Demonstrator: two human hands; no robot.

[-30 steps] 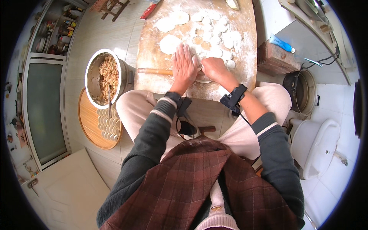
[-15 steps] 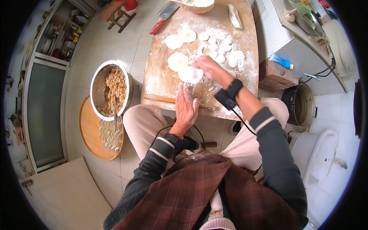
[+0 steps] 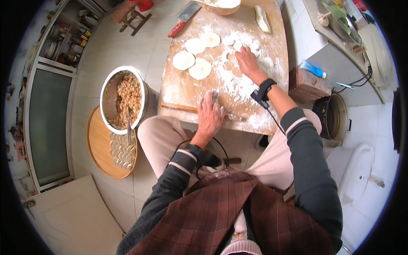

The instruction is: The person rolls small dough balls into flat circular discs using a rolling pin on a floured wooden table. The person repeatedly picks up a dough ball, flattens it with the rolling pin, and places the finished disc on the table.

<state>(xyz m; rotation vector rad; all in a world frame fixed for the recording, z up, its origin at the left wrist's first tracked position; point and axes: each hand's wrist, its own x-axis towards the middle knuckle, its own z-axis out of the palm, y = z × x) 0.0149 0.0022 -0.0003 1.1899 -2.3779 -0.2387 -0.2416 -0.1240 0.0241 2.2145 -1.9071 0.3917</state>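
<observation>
My left hand [image 3: 210, 114] lies with fingers stretched over a thin wooden rolling pin [image 3: 180, 108] along the board's near edge; the hand covers part of the pin. Farther up, my right hand [image 3: 250, 63] bends its fingers down onto a small floury dough piece [image 3: 238, 44]; its fingertips are partly hidden. More dough pieces [image 3: 254, 45] lie around it in loose flour. Left of that hand are flat round dough wrappers: one nearest me [image 3: 199, 69], one at the left [image 3: 183, 60], and two farther back [image 3: 195, 46], [image 3: 210, 40].
On the wooden board [image 3: 170, 91] lie a red-handled cleaver [image 3: 187, 13], a bowl of flour [image 3: 223, 7] and a long pale piece [image 3: 262, 19]. A pot of filling [image 3: 127, 95] stands left, beside a round tray [image 3: 97, 142] with rows of dumplings [image 3: 122, 151]. Right stands an empty pot [image 3: 335, 117].
The wrapper that was in my right hand now lies flat beside the others. That hand has moved away to the dough pieces. My left hand has come down onto the rolling pin.
</observation>
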